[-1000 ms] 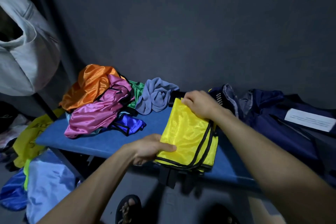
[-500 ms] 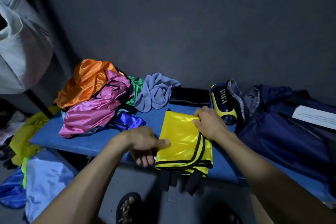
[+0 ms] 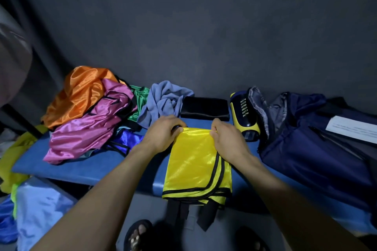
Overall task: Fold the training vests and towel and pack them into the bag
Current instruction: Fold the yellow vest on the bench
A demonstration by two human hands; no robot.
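While my sandalled foot [image 3: 138,234] shows on the floor below the desk [image 3: 81,171], the folded yellow vest [image 3: 195,165] lies nearest me on the blue top, its black-trimmed near edge hanging just over the front lip above some black straps [image 3: 177,210]. Both of my hands grip its far edge: my left hand [image 3: 163,134] has its fingers curled over the far left corner, and my right hand [image 3: 228,140] pinches the far right corner, fingers [image 3: 214,128] bent round the fabric. So the vest runs from my fingers back toward me.

Left of my left hand sits a loose heap: a blue vest [image 3: 126,140] nearest, a pink vest [image 3: 87,130] over it, an orange vest [image 3: 81,91] behind, and a green vest [image 3: 140,100] peeking out beside them. Just beyond my left hand lies the crumpled grey-blue towel [image 3: 165,102], and next to it a flat black pouch [image 3: 204,108]. Right of my right hand stands a yellow-and-black bottle [image 3: 244,116], touching the open navy bag [image 3: 316,149], which carries a white paper [image 3: 353,128] on top.
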